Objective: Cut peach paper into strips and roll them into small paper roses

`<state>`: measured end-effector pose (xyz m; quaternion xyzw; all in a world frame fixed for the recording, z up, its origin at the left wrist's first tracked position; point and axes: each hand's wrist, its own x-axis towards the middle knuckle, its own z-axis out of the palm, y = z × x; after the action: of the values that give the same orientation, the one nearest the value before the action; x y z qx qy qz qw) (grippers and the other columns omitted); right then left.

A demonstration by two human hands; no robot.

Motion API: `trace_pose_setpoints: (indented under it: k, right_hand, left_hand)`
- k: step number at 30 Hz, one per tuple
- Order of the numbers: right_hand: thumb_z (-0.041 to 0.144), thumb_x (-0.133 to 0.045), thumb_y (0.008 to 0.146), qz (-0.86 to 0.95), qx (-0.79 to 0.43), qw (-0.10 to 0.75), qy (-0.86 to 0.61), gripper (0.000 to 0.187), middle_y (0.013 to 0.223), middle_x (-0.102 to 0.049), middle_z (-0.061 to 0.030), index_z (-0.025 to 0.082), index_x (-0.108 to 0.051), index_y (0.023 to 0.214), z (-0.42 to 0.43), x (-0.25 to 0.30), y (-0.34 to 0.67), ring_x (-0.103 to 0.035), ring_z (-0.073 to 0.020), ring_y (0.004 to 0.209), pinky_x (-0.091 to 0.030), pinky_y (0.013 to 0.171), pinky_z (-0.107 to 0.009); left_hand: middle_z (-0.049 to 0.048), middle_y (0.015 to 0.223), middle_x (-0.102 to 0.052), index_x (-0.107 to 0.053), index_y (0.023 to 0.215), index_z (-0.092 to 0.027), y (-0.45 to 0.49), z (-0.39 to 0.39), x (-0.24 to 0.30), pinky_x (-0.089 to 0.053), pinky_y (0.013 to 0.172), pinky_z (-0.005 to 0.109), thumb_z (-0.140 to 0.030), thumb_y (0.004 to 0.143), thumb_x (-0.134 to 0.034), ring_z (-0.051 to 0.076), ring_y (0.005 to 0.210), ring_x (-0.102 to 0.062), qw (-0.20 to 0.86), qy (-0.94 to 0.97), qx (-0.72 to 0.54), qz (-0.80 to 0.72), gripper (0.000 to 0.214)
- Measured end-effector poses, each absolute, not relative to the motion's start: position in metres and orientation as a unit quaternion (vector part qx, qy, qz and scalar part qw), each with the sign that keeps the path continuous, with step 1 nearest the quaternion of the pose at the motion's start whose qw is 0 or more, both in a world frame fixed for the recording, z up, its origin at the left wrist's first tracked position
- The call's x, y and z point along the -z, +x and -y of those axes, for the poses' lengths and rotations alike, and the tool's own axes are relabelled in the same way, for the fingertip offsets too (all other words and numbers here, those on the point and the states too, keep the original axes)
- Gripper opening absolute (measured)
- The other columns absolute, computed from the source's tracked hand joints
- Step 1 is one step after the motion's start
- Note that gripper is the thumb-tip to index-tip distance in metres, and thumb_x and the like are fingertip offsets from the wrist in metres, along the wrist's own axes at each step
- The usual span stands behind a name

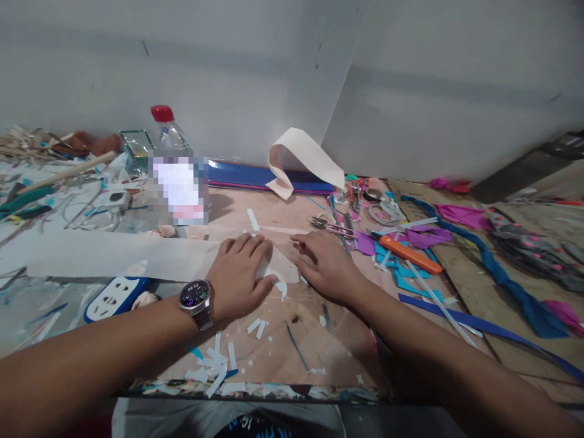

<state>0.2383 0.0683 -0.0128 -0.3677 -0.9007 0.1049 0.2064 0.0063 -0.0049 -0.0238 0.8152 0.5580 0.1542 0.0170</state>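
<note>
A long cream paper strip lies across the worktable from the left. My left hand, with a watch on its wrist, lies flat on the strip's right end, fingers stretched out. My right hand rests palm down just right of it, fingers pointing left and touching the strip's pointed end. Neither hand grips anything. Small white paper offcuts lie near the front edge.
A water bottle stands behind the strip. A curled cream strip leans at the wall. An orange cutter, scissors, and purple and blue scraps lie to the right. A white power strip sits at the left.
</note>
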Motion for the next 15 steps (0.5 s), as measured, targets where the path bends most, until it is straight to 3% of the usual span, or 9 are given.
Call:
trace_pose_setpoints:
  k: [5, 15]
  right_hand:
    - [0.036, -0.073, 0.089, 0.903, -0.102, 0.171, -0.381, 0.031, 0.108, -0.072, -0.0102, 0.018, -0.071, 0.114, -0.0714, 0.0183, 0.2391, -0.062, -0.0284, 0.102, -0.042, 0.093, -0.044]
    - [0.032, -0.068, 0.094, 0.911, -0.148, 0.169, -0.346, 0.032, 0.117, -0.067, -0.0099, 0.026, -0.071, 0.126, -0.0668, 0.0184, 0.2387, -0.056, -0.0271, 0.112, -0.042, 0.100, -0.048]
  left_hand:
    - [0.0114, 0.154, -0.052, -0.044, 0.149, -0.020, 0.0062, 0.0050, 0.0237, -0.032, 0.112, 0.055, -0.050, 0.097, -0.050, 0.034, 0.144, -0.041, 0.027, 0.816, -0.167, -0.553, 0.060]
    - [0.0098, 0.142, -0.060, -0.052, 0.140, -0.023, 0.0074, 0.0031, 0.0197, -0.031, 0.112, 0.054, -0.044, 0.094, -0.055, 0.032, 0.134, -0.048, 0.070, 0.827, -0.210, -0.517, 0.051]
